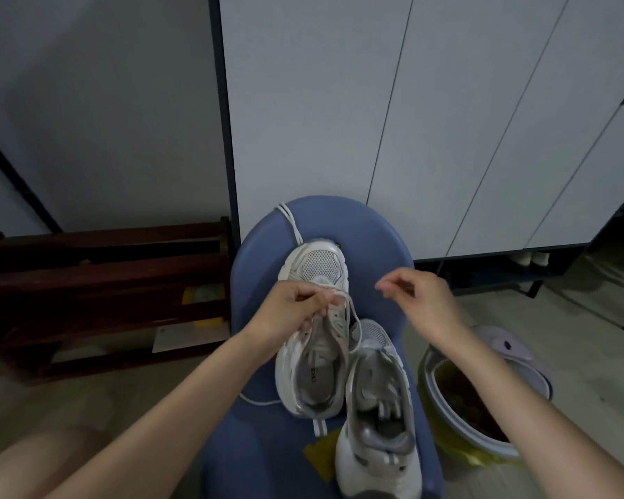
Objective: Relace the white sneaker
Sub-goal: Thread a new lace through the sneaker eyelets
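White cupboard doors [393, 102] across the top of the frame, dark wooden rack [101, 289] at middle left, blue chair seat [267, 444] at the centre carrying the work. On that seat: white sneaker [312, 354] at mid-frame, toe pointing up the frame, opening toward the bottom; second sneaker [375, 408] touching it at lower right. Lace [350, 311] looping over the eyelet area, one strand trailing off past the toe toward the top of the seat, another end lying on the seat at the lower left of the shoe.

Left hand [292, 311]: grip curled, thumb and fingers pinching the lace just above the tongue. Right hand [422, 297]: to the right of the toe, off the shoe, thumb and forefinger nearly closed; whether anything sits between them cannot be told.

Judged step: threading in progress, mid-way up the eyelets. Next move likely calls for finding the free tip, steadying the shoe, and feeding it through the next open eyelet without twisting.

Bin with yellow liner [465, 397] at lower right.
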